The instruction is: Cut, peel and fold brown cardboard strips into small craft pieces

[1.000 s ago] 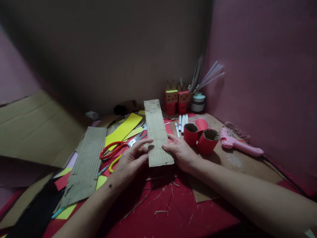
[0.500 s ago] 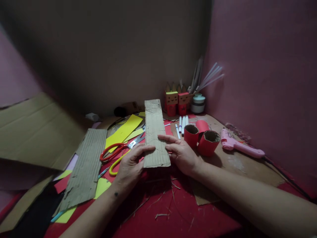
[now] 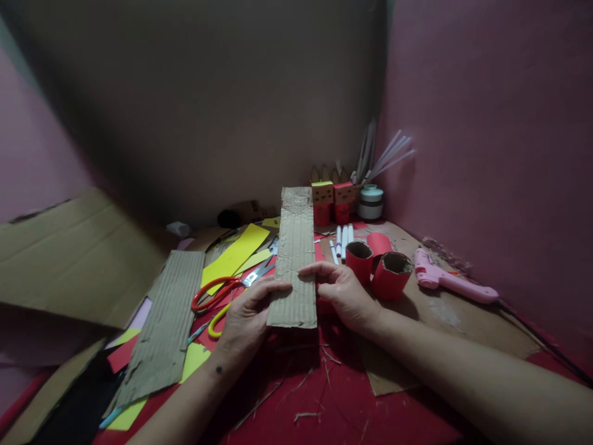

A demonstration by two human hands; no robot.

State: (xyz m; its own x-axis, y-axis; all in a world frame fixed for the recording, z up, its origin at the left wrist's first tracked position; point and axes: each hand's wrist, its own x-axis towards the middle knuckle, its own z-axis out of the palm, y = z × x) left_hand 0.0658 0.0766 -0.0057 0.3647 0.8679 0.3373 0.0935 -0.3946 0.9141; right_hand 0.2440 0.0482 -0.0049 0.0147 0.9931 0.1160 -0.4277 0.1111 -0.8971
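Between my two hands, above the red tabletop, is a long strip of corrugated cardboard, its far end tilted up. My left hand grips the left edge near the bottom, thumb on top. On the right edge, my right hand pinches the strip with a finger lying across its face; the fingers underneath are hidden. Scissors with one red and one yellow handle lie open just left of my left hand. Beyond my right hand stand red-covered cardboard tubes.
A wider corrugated piece lies at left, over coloured paper, with yellow paper behind. A pink glue gun rests at right. Markers, two red box-headed figures and a lidded jar stand behind. Fibre scraps litter the front.
The strip's far end has swung slightly to the right, with both hands keeping their hold. The whole view has shifted a little, so the table's things appear lower.
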